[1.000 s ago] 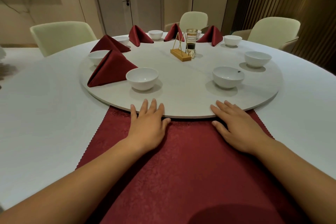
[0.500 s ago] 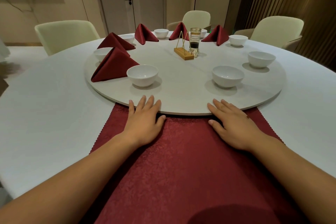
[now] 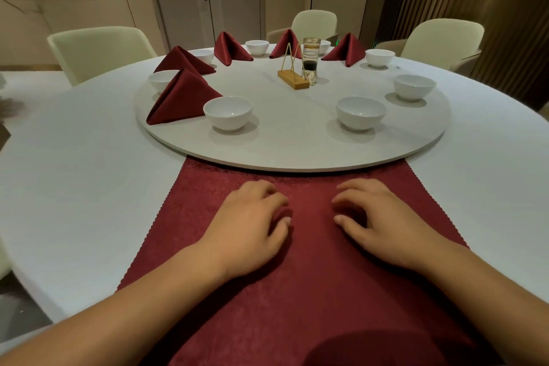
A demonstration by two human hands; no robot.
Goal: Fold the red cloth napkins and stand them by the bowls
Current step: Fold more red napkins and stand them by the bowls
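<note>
Left hand (image 3: 249, 229) and right hand (image 3: 383, 226) rest on the red napkin (image 3: 312, 291).

Dim warm light; soft shadows beneath bowls (image 3: 228, 112); wide-angle edge distortion.

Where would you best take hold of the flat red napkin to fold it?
Probably its two far corners, each pinched from the outer side: the flat red napkin lies spread, far edge at the turntable, so the side edges are freest.

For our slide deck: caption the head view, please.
Left hand and right hand rest on a flat red cloth napkin; five folded red napkins stand by white bowls.
</note>
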